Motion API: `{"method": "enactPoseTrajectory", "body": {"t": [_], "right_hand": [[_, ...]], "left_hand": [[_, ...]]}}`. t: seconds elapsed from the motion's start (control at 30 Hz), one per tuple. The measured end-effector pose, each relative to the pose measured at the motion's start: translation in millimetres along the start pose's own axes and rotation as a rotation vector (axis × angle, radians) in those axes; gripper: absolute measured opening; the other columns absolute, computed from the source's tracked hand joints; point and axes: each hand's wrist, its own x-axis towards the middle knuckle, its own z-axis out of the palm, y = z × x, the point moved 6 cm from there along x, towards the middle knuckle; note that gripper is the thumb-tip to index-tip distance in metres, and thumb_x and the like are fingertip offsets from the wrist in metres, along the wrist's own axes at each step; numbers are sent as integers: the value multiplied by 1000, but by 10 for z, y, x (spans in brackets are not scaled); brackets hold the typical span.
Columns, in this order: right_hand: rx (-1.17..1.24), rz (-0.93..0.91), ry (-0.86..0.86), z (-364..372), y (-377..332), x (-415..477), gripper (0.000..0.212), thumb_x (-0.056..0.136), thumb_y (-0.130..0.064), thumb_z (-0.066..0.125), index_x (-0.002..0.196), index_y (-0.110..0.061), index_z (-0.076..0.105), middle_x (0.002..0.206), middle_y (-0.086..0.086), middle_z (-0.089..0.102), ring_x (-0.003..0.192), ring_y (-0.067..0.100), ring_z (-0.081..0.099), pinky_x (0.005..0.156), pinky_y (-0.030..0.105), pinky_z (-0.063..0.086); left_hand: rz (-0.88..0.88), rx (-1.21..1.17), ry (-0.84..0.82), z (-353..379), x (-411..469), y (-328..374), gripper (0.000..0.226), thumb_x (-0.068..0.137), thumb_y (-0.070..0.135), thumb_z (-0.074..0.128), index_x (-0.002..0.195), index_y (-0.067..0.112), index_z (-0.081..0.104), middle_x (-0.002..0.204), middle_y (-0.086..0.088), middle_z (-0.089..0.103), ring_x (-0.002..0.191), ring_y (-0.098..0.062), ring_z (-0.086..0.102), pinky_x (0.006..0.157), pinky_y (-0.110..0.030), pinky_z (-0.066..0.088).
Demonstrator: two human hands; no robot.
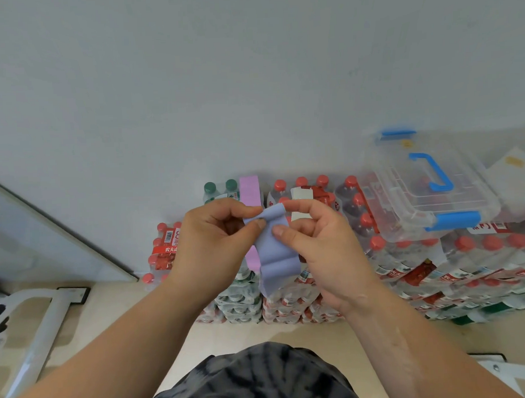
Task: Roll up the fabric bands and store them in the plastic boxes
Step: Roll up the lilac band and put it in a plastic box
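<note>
A lavender-blue fabric band (pixel 275 255) hangs in front of me, its top end curled over. My left hand (pixel 215 242) pinches that top edge between thumb and forefinger. My right hand (pixel 316 241) pinches the same end from the right, thumb pressed on the band's face. The lower part dangles with fold creases. A pink band (pixel 250 191) lies on the bottle packs behind my hands, partly hidden by them. A clear plastic box (pixel 427 187) with blue handle and latches, lid closed, sits on the packs at the right.
Shrink-wrapped packs of red-capped water bottles (pixel 406 268) and green-capped bottles (pixel 238 298) are stacked against the grey wall. A white metal frame (pixel 45 325) stands on the beige floor at the left. A flat white item (pixel 513 172) lies at the far right.
</note>
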Motion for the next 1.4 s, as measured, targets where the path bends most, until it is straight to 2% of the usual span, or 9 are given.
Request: {"method": "enactPoseTrajectory", "body": {"t": [0.1, 0.27, 0.47, 0.7, 0.83, 1.0, 1.17, 1.3, 1.4], "right_hand": [[-24, -54, 28, -14, -40, -6, 40, 88, -3, 72, 119, -26, 62, 86, 2, 76, 87, 25, 75, 80, 40, 60], [-20, -102, 93, -39, -92, -25, 20, 85, -11, 78, 101, -20, 71, 88, 8, 77, 87, 26, 75, 85, 52, 60], [6, -140, 118, -62, -111, -36, 11, 84, -8, 77, 88, -17, 72, 85, 1, 78, 83, 17, 75, 78, 33, 60], [-1, -122, 17, -91, -95, -50, 39, 85, -1, 75, 117, -22, 66, 91, 10, 77, 89, 25, 76, 83, 41, 60], [-68, -125, -13, -110, -92, -46, 48, 84, -3, 77, 122, -29, 65, 83, 12, 73, 85, 32, 73, 82, 43, 60], [-53, -126, 3, -107, -136, -99, 33, 88, -8, 74, 115, -26, 69, 77, 20, 66, 83, 43, 67, 79, 42, 59], [8, -117, 23, -99, -174, -120, 21, 86, -8, 75, 104, -18, 72, 84, 12, 74, 82, 22, 74, 73, 29, 60], [-13, -124, -5, -125, -182, -119, 31, 83, -2, 76, 109, -18, 70, 93, 9, 77, 90, 21, 75, 81, 32, 60], [7, -157, 27, -129, -219, -144, 28, 73, -14, 82, 98, -20, 73, 87, -3, 77, 83, 10, 73, 76, 22, 56]], "left_hand": [[12, 60, -6, 19, -4, -13, 31, 83, -1, 77, 79, 30, 77, 77, -10, 72, 78, -40, 66, 70, -48, 57], [-12, 60, -31, 35, -8, -20, 29, 80, -1, 79, 79, 28, 78, 77, -15, 72, 78, -48, 62, 69, -59, 54], [-44, 12, -97, 63, -16, -2, 13, 74, 11, 85, 78, 22, 80, 79, -22, 71, 79, -50, 61, 72, -61, 54], [-52, 64, -207, 73, -39, 14, 28, 89, 6, 72, 103, 30, 75, 86, 0, 78, 79, -21, 75, 75, -32, 61], [20, 168, -202, 74, -26, 100, 25, 92, 8, 69, 96, 31, 75, 86, 10, 78, 77, -13, 74, 72, -26, 60], [49, 189, -166, 95, -50, 135, 31, 89, 8, 72, 86, 39, 75, 82, 16, 76, 77, -11, 72, 68, -25, 58], [23, 57, -168, 75, -49, 98, 28, 85, 4, 75, 87, 31, 80, 83, -3, 77, 84, -40, 69, 77, -54, 60], [-2, -12, -197, 74, -67, 85, 27, 82, -3, 76, 85, 24, 80, 82, -5, 75, 85, -45, 65, 78, -54, 57], [13, -37, -200, 99, -81, 94, 26, 81, -6, 76, 84, 20, 79, 84, -6, 74, 85, -45, 65, 79, -56, 56]]}}
